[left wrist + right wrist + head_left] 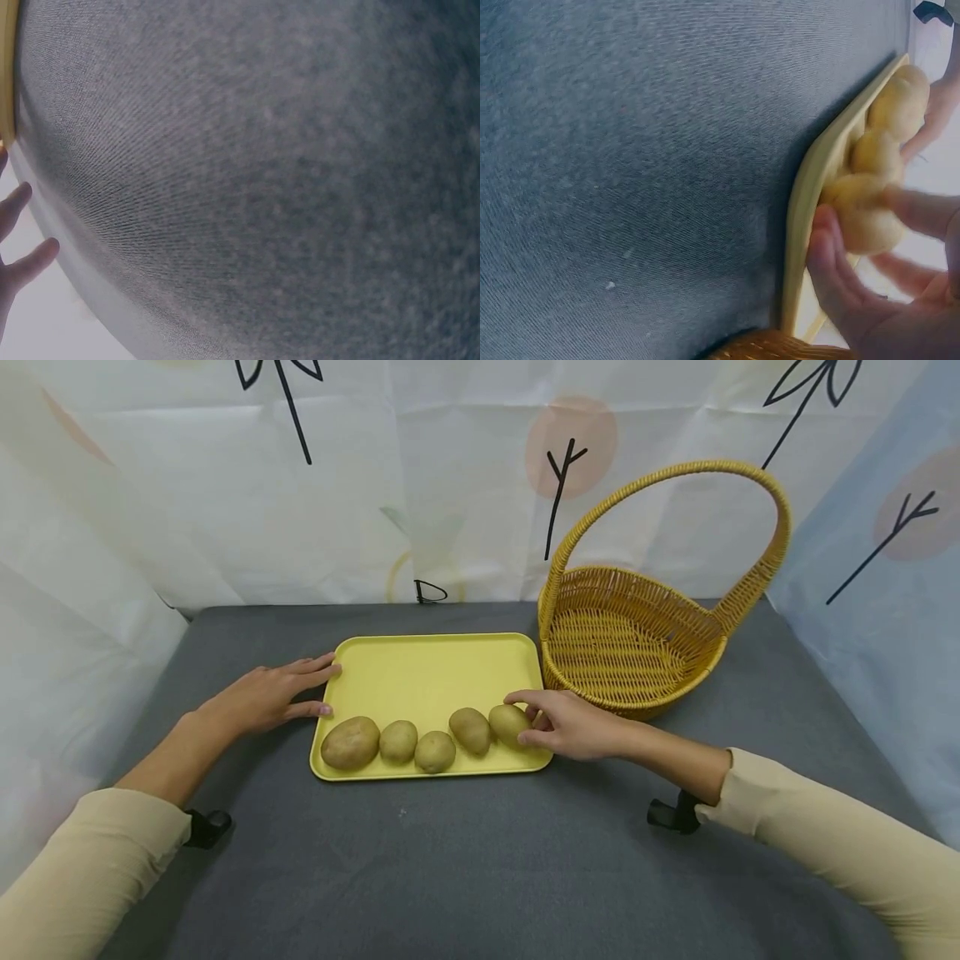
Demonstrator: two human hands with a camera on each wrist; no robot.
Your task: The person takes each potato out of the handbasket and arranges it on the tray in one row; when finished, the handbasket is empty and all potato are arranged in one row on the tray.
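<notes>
Several potatoes lie in a row along the near side of a yellow tray (435, 664). My right hand (573, 724) pinches the rightmost potato (508, 724) between thumb and fingers; in the right wrist view this potato (870, 229) sits low over the tray's rim. Beside it is another potato (470, 731), followed leftward by two small round ones and a large potato (350, 742) at the tray's left end. My left hand (281, 693) rests with fingers spread and fairly straight on the tray's left edge. Only its fingertips (41, 259) show in the left wrist view.
A wicker basket (622, 697) with a tall arched handle (780, 527) stands behind my right hand, close against the tray's right side. Dark grey cloth (450, 868) covers the table. White printed sheets (465, 468) hang at the back and both sides.
</notes>
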